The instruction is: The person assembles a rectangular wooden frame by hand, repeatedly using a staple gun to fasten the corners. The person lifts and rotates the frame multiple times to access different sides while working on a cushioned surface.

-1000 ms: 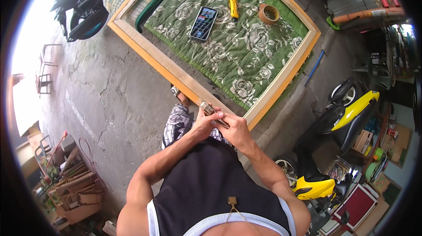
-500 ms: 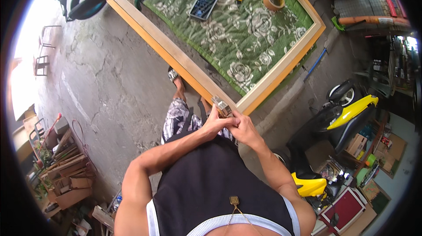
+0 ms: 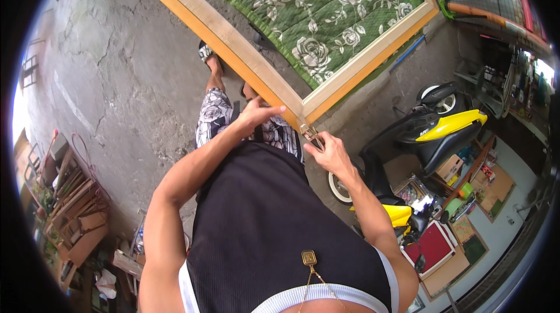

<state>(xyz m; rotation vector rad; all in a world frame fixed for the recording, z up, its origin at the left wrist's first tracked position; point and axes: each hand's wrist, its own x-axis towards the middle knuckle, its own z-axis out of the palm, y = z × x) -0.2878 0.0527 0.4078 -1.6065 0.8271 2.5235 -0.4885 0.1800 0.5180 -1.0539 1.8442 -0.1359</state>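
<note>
Standing near frame [image 3: 233, 46]: yellow motorbike [image 3: 444, 128]

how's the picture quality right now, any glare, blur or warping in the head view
Head view: white glare burns out the left rim; black vignetting swallows the corners; soft light leaves no hard shadows on the open floor; the green quilt keeps a clear flower print; the metal tool in the right hand is too small for fine detail.
</note>
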